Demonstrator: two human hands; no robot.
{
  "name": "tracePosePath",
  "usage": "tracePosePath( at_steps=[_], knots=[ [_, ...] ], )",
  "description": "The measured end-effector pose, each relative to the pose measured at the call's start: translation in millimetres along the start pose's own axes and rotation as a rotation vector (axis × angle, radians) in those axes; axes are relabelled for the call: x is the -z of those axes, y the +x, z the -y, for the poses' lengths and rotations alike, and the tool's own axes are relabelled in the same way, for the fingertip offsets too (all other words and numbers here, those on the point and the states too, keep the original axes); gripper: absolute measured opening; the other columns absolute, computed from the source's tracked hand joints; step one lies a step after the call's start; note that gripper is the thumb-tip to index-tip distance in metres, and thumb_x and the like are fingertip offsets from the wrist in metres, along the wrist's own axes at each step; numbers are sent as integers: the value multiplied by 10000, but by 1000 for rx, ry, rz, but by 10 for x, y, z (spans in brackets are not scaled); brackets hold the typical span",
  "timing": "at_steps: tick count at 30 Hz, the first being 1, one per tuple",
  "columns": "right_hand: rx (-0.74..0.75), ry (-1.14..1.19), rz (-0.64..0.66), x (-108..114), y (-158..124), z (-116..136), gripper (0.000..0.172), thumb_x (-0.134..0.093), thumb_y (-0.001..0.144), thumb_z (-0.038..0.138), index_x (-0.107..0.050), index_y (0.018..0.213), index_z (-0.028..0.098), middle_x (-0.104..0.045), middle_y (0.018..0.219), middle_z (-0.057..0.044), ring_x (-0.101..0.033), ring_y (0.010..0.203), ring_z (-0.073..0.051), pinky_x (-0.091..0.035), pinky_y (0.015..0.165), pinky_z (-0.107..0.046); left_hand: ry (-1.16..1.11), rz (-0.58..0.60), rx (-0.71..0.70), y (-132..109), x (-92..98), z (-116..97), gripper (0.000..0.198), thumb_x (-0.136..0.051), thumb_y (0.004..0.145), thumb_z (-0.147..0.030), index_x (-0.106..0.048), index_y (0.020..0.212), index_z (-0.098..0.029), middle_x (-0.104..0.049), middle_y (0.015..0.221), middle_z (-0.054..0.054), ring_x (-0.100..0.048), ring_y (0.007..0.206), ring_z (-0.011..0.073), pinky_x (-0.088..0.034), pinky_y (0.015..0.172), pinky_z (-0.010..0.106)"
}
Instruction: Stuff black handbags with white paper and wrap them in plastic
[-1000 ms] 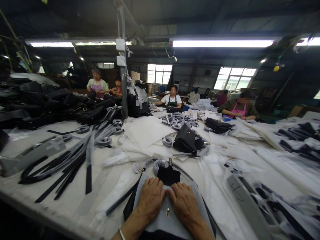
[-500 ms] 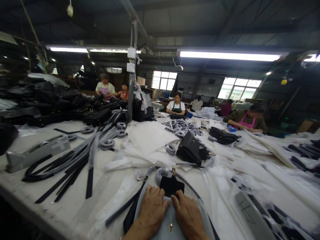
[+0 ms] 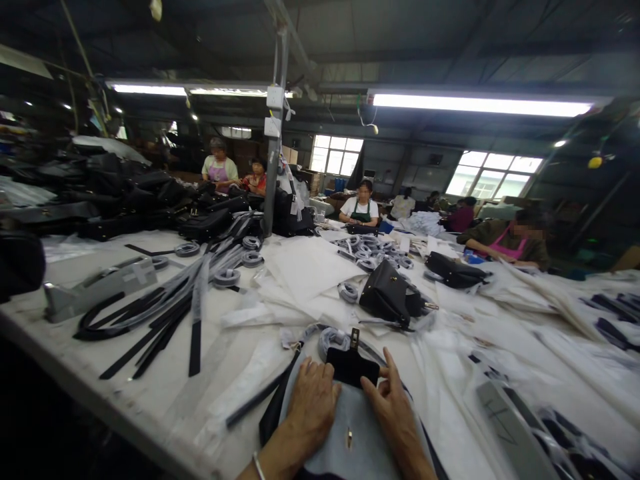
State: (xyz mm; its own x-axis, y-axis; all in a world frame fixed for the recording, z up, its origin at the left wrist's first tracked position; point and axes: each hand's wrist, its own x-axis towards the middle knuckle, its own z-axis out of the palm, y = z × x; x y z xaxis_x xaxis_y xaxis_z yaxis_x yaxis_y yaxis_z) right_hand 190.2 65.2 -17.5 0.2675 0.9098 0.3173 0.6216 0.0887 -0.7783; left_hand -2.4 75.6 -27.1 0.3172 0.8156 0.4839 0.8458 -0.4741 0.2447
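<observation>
A handbag (image 3: 345, 433) lies in front of me with its pale grey side up. A small gold-coloured metal fitting (image 3: 349, 437) sits on that side. At its far end is a black tab (image 3: 353, 367) with a gold-coloured clasp (image 3: 355, 338). My left hand (image 3: 313, 403) rests on the grey side, fingers laid over it beside the tab's left edge. My right hand (image 3: 393, 403) is open at the tab's right edge, index finger raised and thumb near the tab's lower corner. A wrapped coiled strap (image 3: 333, 341) lies just beyond the tab.
Black straps (image 3: 165, 333), partly wrapped in plastic, spread across the table at left. A black handbag (image 3: 385, 293) stands ahead, near white sheets (image 3: 305, 267). Black bags (image 3: 125, 193) are heaped at far left. White wrapping (image 3: 470, 373) covers the right side. Several people sit beyond.
My right hand has loosened and turned at the tab's right edge, its index finger now lifted. My left hand stays on the bag. The whole view has shifted slightly.
</observation>
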Motion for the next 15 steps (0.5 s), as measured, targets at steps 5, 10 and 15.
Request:
tracePosePath(
  at_steps=[5,10,15],
  knots=[
    [295,44,38,87,-77,41,259,-629,858,456,-752,924,237,-704,1056,-96,-628,1054,-280,-506,958,-415,-42,-66,42,-35,-106,26,243,-404,905,-112,-604,1042,-132,-685,977,104,-655,982,274,-406,1072,572],
    [356,160,131,164,-193,141,263,-545,924,423,-683,1054,241,-701,1166,-96,-649,1101,-272,-534,958,-410,-143,-140,72,-63,-39,106,424,-412,823,-61,-515,1234,-69,-607,1236,226,-566,1205,346,-485,997,577],
    [397,252,214,223,-200,269,403,-379,1006,458,-705,904,242,-730,954,-72,-687,924,-234,-554,849,-333,-319,-132,-65,-16,244,98,449,-337,768,36,-591,1066,-183,-628,1222,99,-566,1214,216,-488,1044,419]
  ],
)
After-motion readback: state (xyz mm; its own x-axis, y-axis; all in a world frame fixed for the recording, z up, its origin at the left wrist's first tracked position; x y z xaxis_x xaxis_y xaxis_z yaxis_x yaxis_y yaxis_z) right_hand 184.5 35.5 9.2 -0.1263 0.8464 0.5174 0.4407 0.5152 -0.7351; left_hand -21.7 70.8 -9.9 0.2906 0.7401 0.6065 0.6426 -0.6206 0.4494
